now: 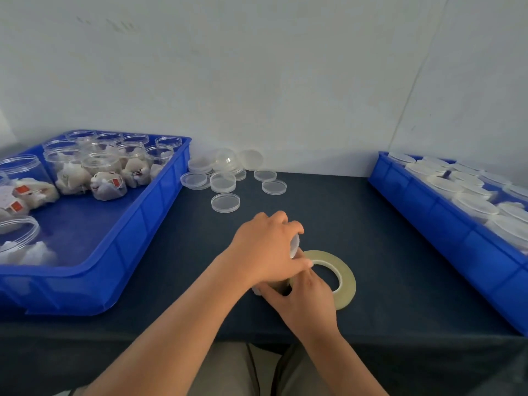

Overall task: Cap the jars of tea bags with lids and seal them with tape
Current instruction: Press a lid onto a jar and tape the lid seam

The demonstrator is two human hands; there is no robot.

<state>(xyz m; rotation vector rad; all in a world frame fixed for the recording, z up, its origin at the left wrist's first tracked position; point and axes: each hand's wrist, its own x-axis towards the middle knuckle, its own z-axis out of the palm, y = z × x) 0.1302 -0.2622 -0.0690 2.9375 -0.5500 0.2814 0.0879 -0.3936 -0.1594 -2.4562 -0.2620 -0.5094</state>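
A capped clear jar (295, 247) stands on the dark table, mostly hidden under my hands. My left hand (265, 250) grips it from above, fingers curled over the lid. My right hand (303, 295) wraps around the jar's lower side. A flat roll of clear tape (347, 277) lies on the table, touching the right side of my hands. Several loose clear lids (225, 202) lie behind the jar near the wall. Open jars of tea bags (108, 178) stand in the blue bin (137, 232) on the left.
A second blue bin (445, 218) on the right holds several capped jars (474, 207). The dark table (400, 295) ends close to my body. A pale wall stands right behind the table.
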